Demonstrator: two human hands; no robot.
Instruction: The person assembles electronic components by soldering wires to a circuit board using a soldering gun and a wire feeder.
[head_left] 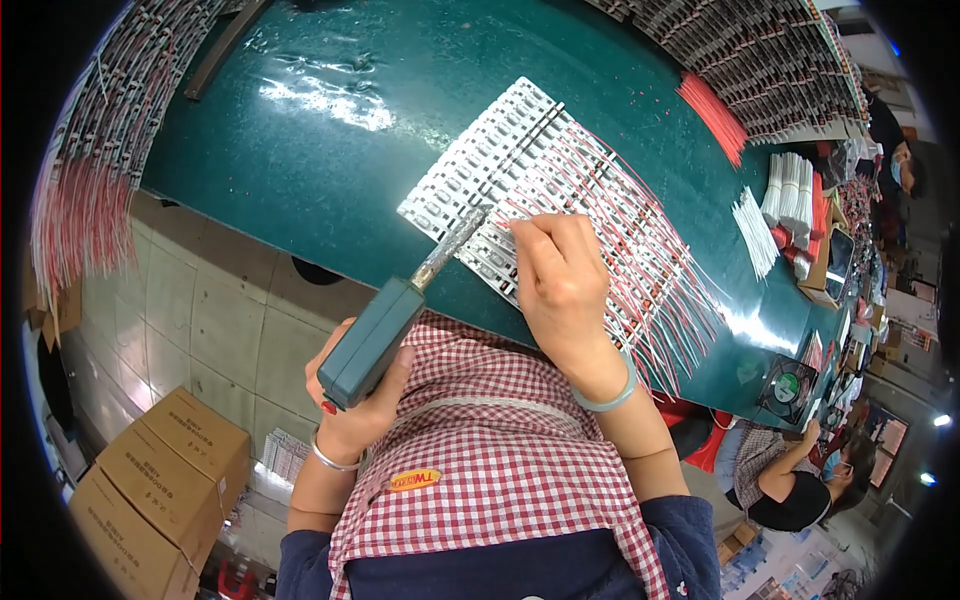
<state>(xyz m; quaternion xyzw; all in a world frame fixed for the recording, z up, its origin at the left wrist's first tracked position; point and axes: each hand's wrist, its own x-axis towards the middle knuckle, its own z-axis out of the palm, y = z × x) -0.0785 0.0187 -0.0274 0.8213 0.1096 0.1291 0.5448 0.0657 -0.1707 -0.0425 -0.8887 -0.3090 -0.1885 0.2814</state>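
Observation:
My left hand [348, 428] is closed around the dark green body of a soldering iron [372, 342]. The iron's metal barrel points up and to the right, its tip at a panel of white circuit boards [490, 140] lying tilted on the table. Just right of that tip, my right hand [565, 285] is closed in a pinch over the panel. A thin wire end seems to be between its fingertips, though the fingers hide most of it. Red and white wires [690, 300] rise from the panel's right part and trail over its lower right edge.
The green table [250, 170] carries red wires [712, 118], white wires [753, 233] and a small black fan [787, 388]. Wired board stacks [100, 150] stand left and at the far right. Cardboard boxes [165, 480] are at lower left. Another person [790, 480] sits at right.

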